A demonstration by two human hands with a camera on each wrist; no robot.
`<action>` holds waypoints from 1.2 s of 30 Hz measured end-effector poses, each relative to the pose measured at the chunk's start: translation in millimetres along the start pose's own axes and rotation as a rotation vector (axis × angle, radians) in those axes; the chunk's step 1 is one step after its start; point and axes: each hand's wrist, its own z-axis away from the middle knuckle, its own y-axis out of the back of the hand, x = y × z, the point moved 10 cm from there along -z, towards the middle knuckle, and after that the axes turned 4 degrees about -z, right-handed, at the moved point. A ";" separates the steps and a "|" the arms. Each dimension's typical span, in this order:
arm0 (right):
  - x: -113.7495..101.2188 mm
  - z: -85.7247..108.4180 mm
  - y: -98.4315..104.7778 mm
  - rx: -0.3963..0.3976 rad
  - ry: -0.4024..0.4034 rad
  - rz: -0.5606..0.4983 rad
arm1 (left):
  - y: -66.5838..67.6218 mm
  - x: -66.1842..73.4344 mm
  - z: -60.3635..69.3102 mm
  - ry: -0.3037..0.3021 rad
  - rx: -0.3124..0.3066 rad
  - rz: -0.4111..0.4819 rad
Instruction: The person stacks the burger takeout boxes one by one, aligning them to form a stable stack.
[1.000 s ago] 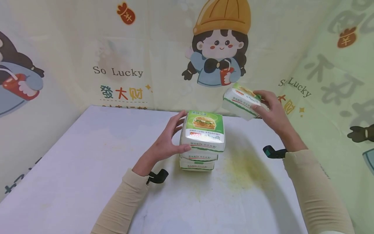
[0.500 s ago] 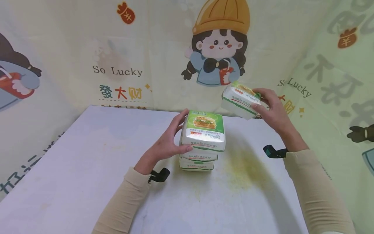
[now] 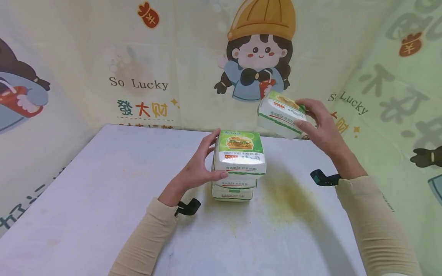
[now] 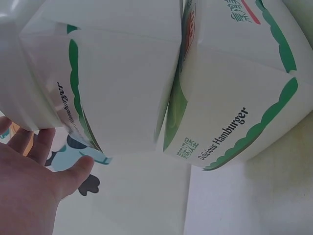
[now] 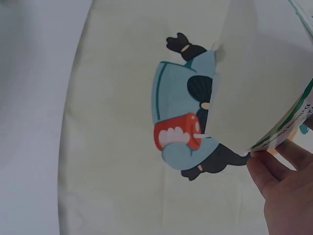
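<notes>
On the table stand several white-and-green paper hamburger boxes in a stack; the top box shows a burger picture on its lid. My left hand grips the stack near that top box, thumb on the front and fingers along the left side. In the left wrist view, lower boxes with "Delicious Hamburger" print stand close by my left hand. My right hand pinches another hamburger box by its right side, lifted and tilted, right of and above the stack. Its plain underside faces the right wrist camera, beside my right hand.
The white table reaches back to a cream printed cloth that hangs behind and on both sides. A yellowish stain marks the tabletop right of the stack. Each wrist wears a black camera mount.
My right hand has moved slightly left and up with its hamburger box. The top box of the stack has shifted a little to the left under my left hand.
</notes>
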 end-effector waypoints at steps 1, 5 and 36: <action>-2.9 0.0 -0.1 -0.001 0.011 -0.003 | 0.0 -0.1 -0.1 0.001 0.000 -0.001; -13.4 -0.8 -0.5 -0.008 0.044 -0.024 | 0.8 0.0 -0.4 0.002 0.001 -0.006; -71.1 -3.3 -16.4 -0.084 0.208 0.011 | 3.3 1.5 -2.2 0.001 0.001 -0.005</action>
